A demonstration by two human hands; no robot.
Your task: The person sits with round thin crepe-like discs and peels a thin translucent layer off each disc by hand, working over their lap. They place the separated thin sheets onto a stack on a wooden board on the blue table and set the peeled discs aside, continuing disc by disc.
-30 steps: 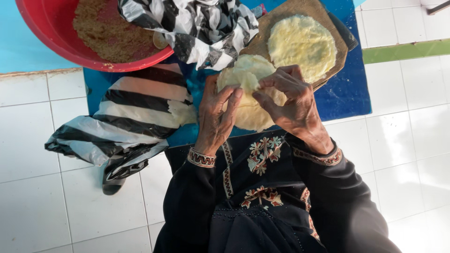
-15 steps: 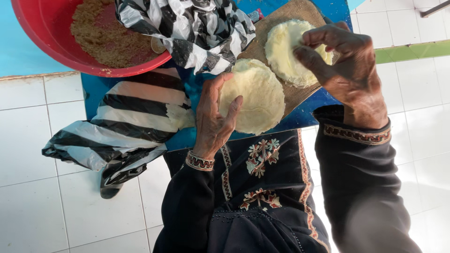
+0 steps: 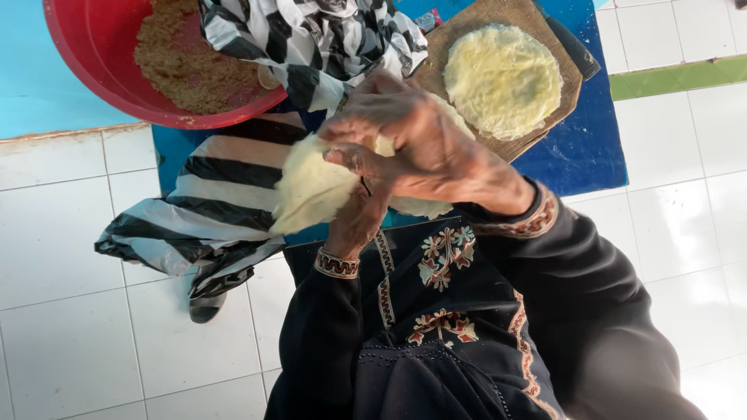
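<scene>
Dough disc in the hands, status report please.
Both hands pressed together on pale dough disc. Second disc lies on brown board. Striped cloth beside; nothing blocking.

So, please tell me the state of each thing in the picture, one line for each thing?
Dough round: held up, bent between both hands.
Right hand: on top of the dough round, fingers pressing.
Left hand: under the dough round, supporting it.
Second dough round: lying flat on the board.
Board: on the blue mat, tilted.
Red bowl: holds brown crumbly filling.
Striped plastic bag: crumpled, lying on the tiles.
</scene>
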